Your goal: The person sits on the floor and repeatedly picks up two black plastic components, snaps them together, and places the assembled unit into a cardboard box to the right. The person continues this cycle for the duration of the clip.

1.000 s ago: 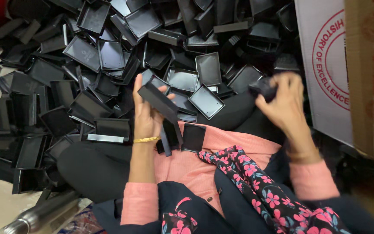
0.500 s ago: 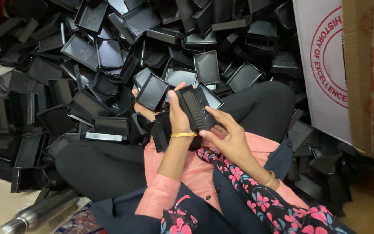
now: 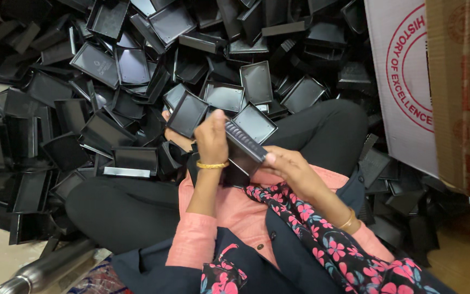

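We hold a black plastic case (image 3: 244, 146) over our lap, just in front of the pile of black trays (image 3: 137, 71) heaped on the floor. Our left hand (image 3: 211, 139) is wrapped around its upper end, and our right hand (image 3: 292, 171) grips its lower end from the side. A cardboard box (image 3: 452, 92) stands beside the pile.

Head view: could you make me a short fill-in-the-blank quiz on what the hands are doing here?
1. Both hands grip a ____ plastic piece.
2. The left hand wears a ____ bangle.
3. The trays lie in a loose ____.
4. A cardboard ____ stands at the right edge.

Missing words: black; gold; pile; box
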